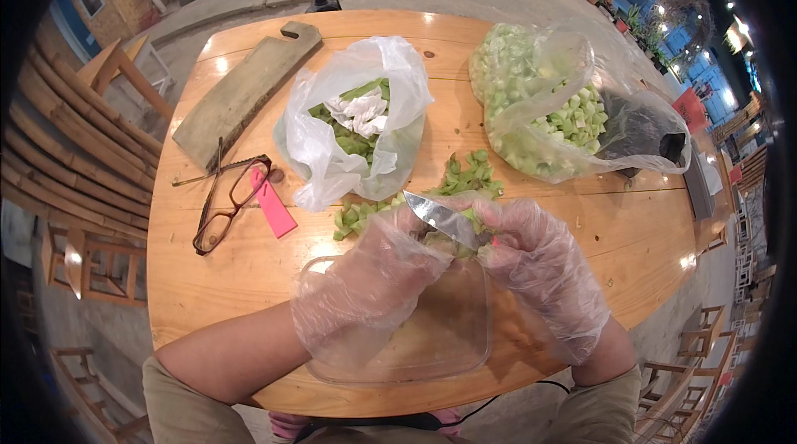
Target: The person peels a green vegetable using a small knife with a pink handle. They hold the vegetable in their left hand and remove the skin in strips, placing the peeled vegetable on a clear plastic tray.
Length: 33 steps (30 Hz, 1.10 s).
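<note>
Both my hands wear loose clear plastic gloves. My right hand (520, 232) grips a small knife (436, 214), its pointed blade lying across the front of my fingers towards the left. My left hand (398, 245) is closed around a green piece of fruit or vegetable (457, 246), mostly hidden by blade and gloves. Under my wrists lies a clear rectangular plastic container (448, 332). Green peel scraps (470, 176) are heaped just beyond my hands, with more green pieces (355, 218) to the left.
A white plastic bag (398, 126) holds green peels and crumpled white tissue. At right, a clear bag (517, 108) is filled with pale green diced pieces. A wooden board (243, 95), eyeglasses (231, 215) and a pink tag (274, 210) lie at left on the wooden table (622, 245).
</note>
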Available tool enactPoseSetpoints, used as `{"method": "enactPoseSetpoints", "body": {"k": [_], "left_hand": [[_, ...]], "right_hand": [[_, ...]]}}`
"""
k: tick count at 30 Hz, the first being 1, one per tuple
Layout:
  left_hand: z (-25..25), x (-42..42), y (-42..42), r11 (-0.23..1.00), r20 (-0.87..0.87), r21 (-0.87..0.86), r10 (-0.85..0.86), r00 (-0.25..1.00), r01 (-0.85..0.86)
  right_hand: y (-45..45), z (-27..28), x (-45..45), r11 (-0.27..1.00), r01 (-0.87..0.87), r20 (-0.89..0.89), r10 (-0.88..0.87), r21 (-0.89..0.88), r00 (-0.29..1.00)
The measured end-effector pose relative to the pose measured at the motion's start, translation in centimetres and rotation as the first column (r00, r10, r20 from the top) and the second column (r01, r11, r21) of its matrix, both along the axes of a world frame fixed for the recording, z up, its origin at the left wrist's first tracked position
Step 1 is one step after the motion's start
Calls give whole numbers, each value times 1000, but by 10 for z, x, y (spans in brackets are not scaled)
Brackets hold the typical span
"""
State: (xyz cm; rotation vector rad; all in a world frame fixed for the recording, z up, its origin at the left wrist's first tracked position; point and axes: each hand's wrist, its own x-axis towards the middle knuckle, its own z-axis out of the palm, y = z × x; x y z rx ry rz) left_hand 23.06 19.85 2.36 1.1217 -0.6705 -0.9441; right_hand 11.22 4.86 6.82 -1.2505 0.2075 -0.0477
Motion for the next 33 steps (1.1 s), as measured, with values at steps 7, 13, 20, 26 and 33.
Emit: {"method": "enactPoseSetpoints", "body": {"k": [7,13,20,26,33], "left_hand": [[-4,0,-2,999,245,51,-20,969,7],[-9,-1,-2,999,310,54,-21,950,4],[-8,-1,-3,992,-292,-124,-7,956,-30],[-15,-6,-4,957,-471,-241,28,882,-159],[-18,-3,-3,965,-450,-176,95,888,-193]], "right_hand": [[0,-2,-2,999,34,-42,-33,34,999],[3,8,-2,990,127,-167,-116,59,979],[-11,14,4,988,134,-191,-145,-72,971],[-9,4,6,935,177,-132,-226,-308,965],[-17,-4,2,840,114,-71,-179,-530,981]]}}
